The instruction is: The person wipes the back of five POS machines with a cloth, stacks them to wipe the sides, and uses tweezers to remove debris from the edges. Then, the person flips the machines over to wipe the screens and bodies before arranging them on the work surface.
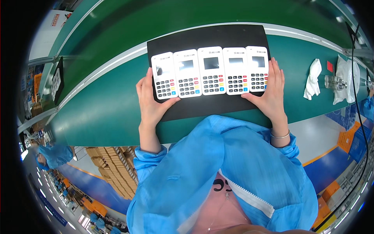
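Observation:
Several white card payment terminals (pixel 211 71) lie side by side in a slightly uneven row on a black mat (pixel 206 36). Each has a small screen above dark keys, with red, yellow and blue keys at the right. My left hand (pixel 150 99) grips the leftmost terminal (pixel 163 76), fingers along its outer side and thumb at its lower edge. At the other end, my right hand (pixel 272 93) grips the rightmost terminal (pixel 257 64), its thumb reaching the bottom corner of the neighbouring terminal. Between them the terminals touch or nearly touch.
The mat lies on a green worktable (pixel 97 105) with a pale rail along its far side. To the right are a crumpled white cloth (pixel 313 80), a clear jar (pixel 336 82) and a plastic bag (pixel 348 74). Stacked cartons (pixel 113 167) stand below left; a black cable (pixel 356 97) hangs right.

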Motion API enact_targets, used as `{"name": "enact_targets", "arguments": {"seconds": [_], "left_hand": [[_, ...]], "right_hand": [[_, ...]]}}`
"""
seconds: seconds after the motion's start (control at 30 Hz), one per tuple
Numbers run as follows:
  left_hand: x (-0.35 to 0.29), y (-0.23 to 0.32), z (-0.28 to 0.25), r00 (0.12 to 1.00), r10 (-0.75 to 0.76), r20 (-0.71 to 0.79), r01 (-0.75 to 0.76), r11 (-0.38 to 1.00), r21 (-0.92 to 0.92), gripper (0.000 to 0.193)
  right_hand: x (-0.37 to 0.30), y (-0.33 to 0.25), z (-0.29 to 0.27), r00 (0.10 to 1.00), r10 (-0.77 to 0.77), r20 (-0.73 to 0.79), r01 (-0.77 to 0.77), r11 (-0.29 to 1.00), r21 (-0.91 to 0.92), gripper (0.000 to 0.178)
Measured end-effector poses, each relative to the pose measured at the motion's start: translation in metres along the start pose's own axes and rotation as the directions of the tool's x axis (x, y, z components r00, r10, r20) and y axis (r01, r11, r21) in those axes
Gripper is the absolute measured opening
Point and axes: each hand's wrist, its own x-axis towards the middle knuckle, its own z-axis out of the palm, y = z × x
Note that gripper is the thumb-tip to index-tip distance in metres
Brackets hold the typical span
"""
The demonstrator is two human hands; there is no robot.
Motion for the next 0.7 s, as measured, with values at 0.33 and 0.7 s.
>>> {"name": "enact_targets", "arguments": {"seconds": [0.33,0.7], "left_hand": [[0.017,0.046,-0.013,0.904,0.413,0.115,-0.413,0.910,-0.019,0.061],[0.019,0.137,0.130,0.376,0.865,0.333,-0.730,0.498,-0.469,0.035]], "right_hand": [[0.039,0.013,-0.041,0.981,0.128,-0.144,-0.073,0.940,0.334,0.044],[0.152,0.049,0.024,0.977,0.159,-0.140,-0.112,0.948,0.300,0.015]]}}
